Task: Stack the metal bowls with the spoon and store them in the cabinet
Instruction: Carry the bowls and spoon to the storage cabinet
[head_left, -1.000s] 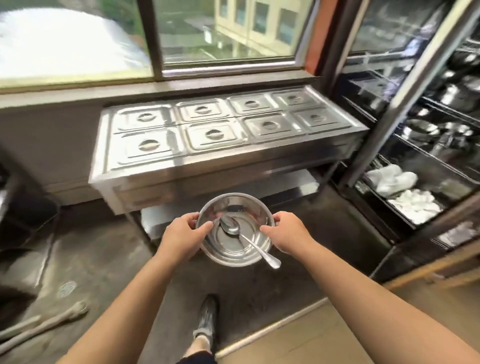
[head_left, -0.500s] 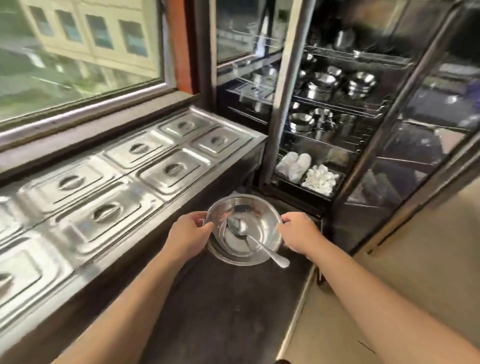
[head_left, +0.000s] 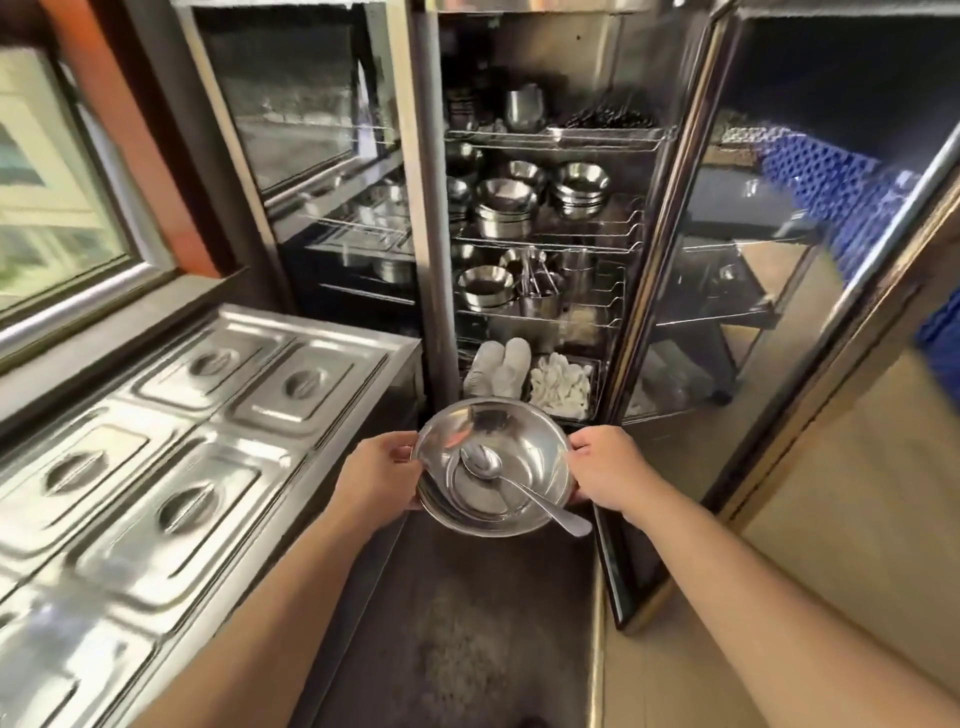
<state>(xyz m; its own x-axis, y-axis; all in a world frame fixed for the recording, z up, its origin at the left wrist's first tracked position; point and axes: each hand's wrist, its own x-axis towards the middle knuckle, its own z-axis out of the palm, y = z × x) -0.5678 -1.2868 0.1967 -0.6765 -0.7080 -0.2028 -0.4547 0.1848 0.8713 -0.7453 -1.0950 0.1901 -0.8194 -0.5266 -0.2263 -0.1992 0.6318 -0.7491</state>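
I hold a stack of shiny metal bowls (head_left: 535, 467) in front of me at waist height, level. A metal spoon (head_left: 511, 483) lies inside the top bowl, its handle sticking out over the right front rim. My left hand (head_left: 376, 480) grips the left rim and my right hand (head_left: 605, 470) grips the right rim. Straight ahead stands the open steel cabinet (head_left: 540, 234) with wire shelves that hold more metal bowls (head_left: 506, 205) and cups.
The cabinet's glass door (head_left: 737, 291) stands open on the right. A steel serving counter with several lidded pans (head_left: 171, 457) runs along the left under a window (head_left: 47, 208). White cloths (head_left: 498, 366) lie on the cabinet's lowest shelf. Dark floor lies below the bowls.
The view has swung right from the serving counter to face the open cabinet, which is now closer. Both hands keep the same hold on the bowls, and the spoon has not shifted.
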